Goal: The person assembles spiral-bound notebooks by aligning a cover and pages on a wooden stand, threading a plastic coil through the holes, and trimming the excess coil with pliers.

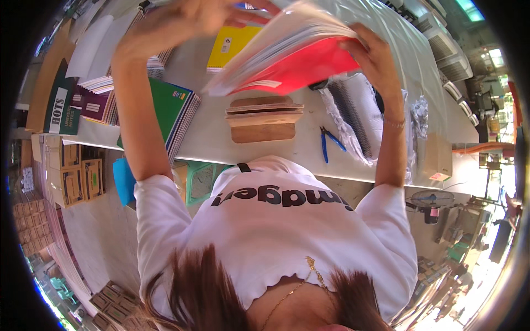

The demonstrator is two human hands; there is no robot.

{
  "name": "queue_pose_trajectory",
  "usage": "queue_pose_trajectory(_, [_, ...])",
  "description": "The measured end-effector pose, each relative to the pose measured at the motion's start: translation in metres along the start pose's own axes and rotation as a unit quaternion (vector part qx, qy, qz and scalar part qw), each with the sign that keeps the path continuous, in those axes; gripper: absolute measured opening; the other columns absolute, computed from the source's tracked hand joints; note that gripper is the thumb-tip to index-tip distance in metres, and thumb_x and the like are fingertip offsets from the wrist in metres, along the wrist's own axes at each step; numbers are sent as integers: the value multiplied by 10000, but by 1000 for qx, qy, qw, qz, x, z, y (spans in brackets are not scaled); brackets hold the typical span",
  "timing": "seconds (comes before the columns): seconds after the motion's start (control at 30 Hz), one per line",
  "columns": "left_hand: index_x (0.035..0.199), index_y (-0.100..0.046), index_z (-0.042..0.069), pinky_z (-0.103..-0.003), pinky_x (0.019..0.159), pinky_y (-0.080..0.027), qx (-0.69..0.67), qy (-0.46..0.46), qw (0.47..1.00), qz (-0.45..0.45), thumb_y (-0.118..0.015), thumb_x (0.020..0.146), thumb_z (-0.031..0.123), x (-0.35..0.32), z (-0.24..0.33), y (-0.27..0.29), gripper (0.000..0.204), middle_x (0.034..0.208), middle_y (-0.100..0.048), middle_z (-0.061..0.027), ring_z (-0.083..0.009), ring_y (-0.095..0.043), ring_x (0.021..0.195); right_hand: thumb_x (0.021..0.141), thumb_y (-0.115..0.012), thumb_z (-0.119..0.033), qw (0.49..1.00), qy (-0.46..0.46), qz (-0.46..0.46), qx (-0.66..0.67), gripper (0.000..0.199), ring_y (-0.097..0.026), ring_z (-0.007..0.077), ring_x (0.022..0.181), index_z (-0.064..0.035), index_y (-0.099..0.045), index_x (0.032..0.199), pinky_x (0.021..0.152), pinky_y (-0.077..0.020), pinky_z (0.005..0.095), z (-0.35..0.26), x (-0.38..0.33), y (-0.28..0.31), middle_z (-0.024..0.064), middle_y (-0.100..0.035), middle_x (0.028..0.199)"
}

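My right hand [376, 54] grips the right edge of a red-covered notebook [323, 63], held up over the table with its white pages fanned out to the left and blurred. My left hand [196, 21] is raised at the top left, smeared by motion, its fingers stretched apart near the upper edge of the pages and holding nothing that I can see. Below the notebook stands a wooden slotted holder [263, 120]. Blue-handled cutting pliers [332, 144] lie right of it, beside a white plastic-wrapped bundle of black binding coils [359, 116]. Behind the pages lies a yellow notebook [226, 48].
Green spiral notebooks [165, 113] are stacked by my left forearm. Further left are purple notebooks [96, 105] and an opened cardboard box [47, 83]. Clear plastic covers the table's right side. Cartons [72, 176] stand on the floor at left, a fan [432, 199] at right.
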State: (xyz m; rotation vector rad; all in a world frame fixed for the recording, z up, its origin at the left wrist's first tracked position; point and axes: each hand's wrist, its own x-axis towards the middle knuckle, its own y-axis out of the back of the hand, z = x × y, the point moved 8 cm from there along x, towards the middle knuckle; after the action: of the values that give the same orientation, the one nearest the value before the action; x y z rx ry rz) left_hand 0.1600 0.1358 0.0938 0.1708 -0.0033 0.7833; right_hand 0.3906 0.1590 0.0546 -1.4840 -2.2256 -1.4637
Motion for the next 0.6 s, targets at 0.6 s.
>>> queue_pose_trajectory(0.6, [1193,-550,-9,-297,866,-468,166,-5,942,292,-599,927,149,-7,-138,-102,314,1067,-659,-106,-191,-618,964,866,-626,-5,814,-212,321,434,254,-562,147,1040,-24,-595,1117,952,-412,313,148,-228,-73,76,-628,1091])
